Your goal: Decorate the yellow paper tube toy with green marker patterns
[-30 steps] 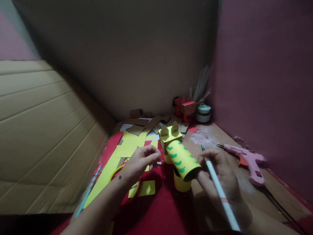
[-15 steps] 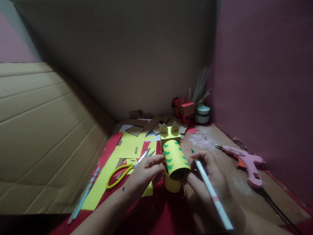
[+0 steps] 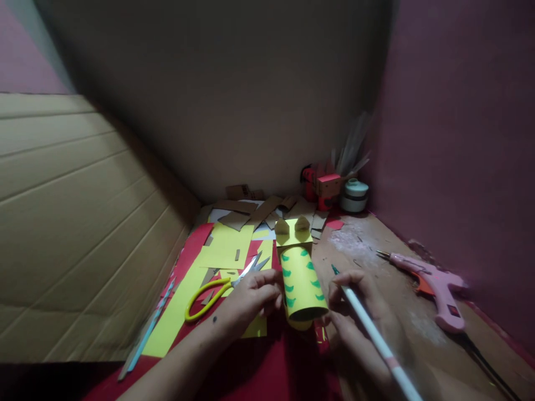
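A yellow paper figure (image 3: pixel 301 284) is in front of me: a tube with green curved marks, its open end toward me. A box-shaped head with two rounded cardboard ears (image 3: pixel 293 229) is at its far end. A second yellow curved part shows beneath the tube. Beside its left side is my left hand (image 3: pixel 261 295), fingers loosely bent and apart, a narrow gap from the tube. My right hand (image 3: pixel 363 317) grips a white-handled paintbrush (image 3: pixel 368 320), its green tip pointing up and away, right of the tube. Yellow-handled scissors (image 3: pixel 213 295) lie open by my left hand.
Yellow paper (image 3: pixel 228 245) and cardboard scraps (image 3: pixel 238 206) cover the left and back of the red surface. A pink glue gun (image 3: pixel 434 284) with a cord lies at right. Behind are a lidded jar (image 3: pixel 354 195) and a red box-headed figure (image 3: pixel 328 186). A cardboard panel (image 3: pixel 83 234) stands left.
The yellow figure has tipped, its head end leaning farther away. My fingers have drawn off its sides, and the right hand with the paintbrush has moved slightly right. The view has shifted a little.
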{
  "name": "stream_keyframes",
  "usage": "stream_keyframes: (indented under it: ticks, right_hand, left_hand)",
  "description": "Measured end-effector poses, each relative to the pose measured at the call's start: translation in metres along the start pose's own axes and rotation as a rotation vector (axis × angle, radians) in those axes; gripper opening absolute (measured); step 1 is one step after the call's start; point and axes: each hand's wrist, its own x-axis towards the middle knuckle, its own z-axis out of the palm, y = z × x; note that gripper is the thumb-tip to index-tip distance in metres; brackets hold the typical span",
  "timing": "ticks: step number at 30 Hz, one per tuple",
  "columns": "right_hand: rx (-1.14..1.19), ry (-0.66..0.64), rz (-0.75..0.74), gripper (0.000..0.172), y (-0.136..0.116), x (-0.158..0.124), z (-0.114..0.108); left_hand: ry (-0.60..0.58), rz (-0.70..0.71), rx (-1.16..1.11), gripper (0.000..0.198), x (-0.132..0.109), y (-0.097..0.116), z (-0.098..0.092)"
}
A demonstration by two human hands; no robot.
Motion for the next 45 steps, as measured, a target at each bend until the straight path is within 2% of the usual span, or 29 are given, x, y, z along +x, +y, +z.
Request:
stream_keyframes:
  ticks: [3,6,10,14,16,18,21,26,33,38,42,45]
  right_hand:
    - [0.040,-0.005,0.004,0.023,-0.008,0.001,-0.007]
    - [-0.033,0.005,-0.050,0.017,-0.015,0.006,-0.015]
    - [-0.114,-0.014,-0.140,0.009,-0.027,0.020,-0.026]
    - [-0.087,0.014,-0.262,0.014,-0.040,0.030,-0.028]
    - [-0.037,0.035,-0.238,0.014,-0.042,0.030,-0.025]
    - [0.015,0.067,-0.152,0.013,-0.041,0.028,-0.022]
    - [0.057,0.120,-0.050,0.014,-0.037,0.028,-0.019]
    - [0.057,0.128,-0.059,0.009,-0.043,0.028,-0.011]
    - [0.183,0.071,0.047,0.008,-0.045,0.028,-0.007]
    - [0.221,-0.009,0.084,0.008,-0.041,0.033,-0.009]
    - [0.388,-0.021,0.219,0.008,-0.042,0.032,-0.005]
    - [0.472,-0.034,0.248,0.008,-0.041,0.032,-0.004]
  left_hand:
    - [0.047,0.003,-0.035,0.012,0.003,-0.006,0.001]
    - [0.131,0.022,-0.088,0.006,0.002,-0.007,0.002]
    - [0.217,0.043,-0.177,0.009,-0.001,-0.008,0.000]
    - [0.246,0.042,-0.190,0.016,-0.004,-0.010,-0.002]
    - [0.258,0.039,-0.177,0.028,-0.006,-0.010,-0.003]
    - [0.263,0.036,-0.172,0.034,-0.008,-0.010,-0.003]
    - [0.239,0.046,-0.172,0.026,-0.012,-0.006,0.000]
    - [0.165,0.041,-0.276,0.019,-0.017,0.000,0.013]
    - [0.036,0.054,-0.539,0.031,-0.014,-0.007,0.026]
    - [-0.052,-0.022,-0.752,0.044,-0.007,-0.005,0.031]
    - [-0.092,-0.040,-0.790,0.051,0.000,0.004,0.035]
    - [-0.051,-0.083,-0.853,0.050,0.006,0.006,0.038]
